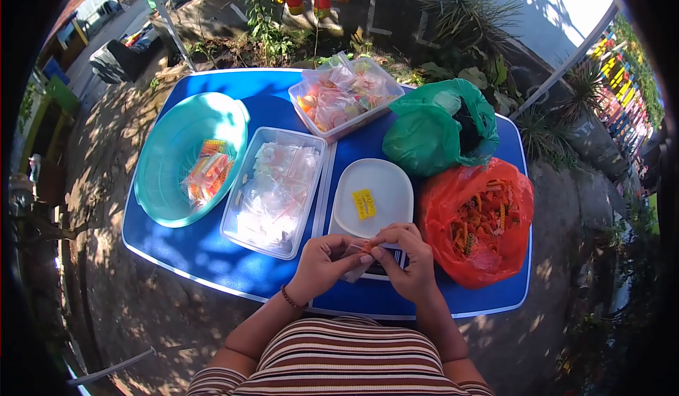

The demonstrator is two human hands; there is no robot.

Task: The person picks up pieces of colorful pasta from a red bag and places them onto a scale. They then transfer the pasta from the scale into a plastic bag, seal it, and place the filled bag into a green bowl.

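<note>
Close to the table's near edge, my left hand (327, 262) pinches a small clear plastic bag (351, 274) between thumb and fingers. My right hand (407, 260) meets it at the bag's top, its thumb and finger closed on a small orange piece (367, 246). Just beyond my hands is a white tray with rounded corners (346, 177), and a yellow printed packet (364, 204) lies on it. Under my right hand shows part of a dark panel with a light border (397, 259).
Left on the blue table (205, 258) stand a turquoise basin (152, 177) with orange packets and a clear container (225, 228) of plastic bags. Behind sits another container (329, 134) of filled bags. A green bag (421, 131) and a red bag (435, 216) of orange pieces are at right.
</note>
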